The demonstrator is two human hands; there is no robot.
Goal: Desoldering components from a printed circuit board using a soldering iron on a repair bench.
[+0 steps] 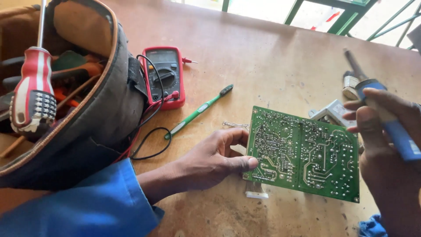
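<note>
Your tool bag (87, 131) fills the left of the wooden table (263, 57), a red-and-white screwdriver (33, 87) standing in it. The green circuit board (302, 151) sits solder side up, its long axis running left to right and dipping slightly rightward. Your left hand (210, 160) pinches its left edge, thumb on top, so the board stretches away to the right of that grip. Your right hand (386, 145) is closed round the blue soldering iron (381, 105), tip pointing up and left, above the board's right end. A red multimeter (164, 77) and a green toothbrush (199, 109) lie beyond.
</note>
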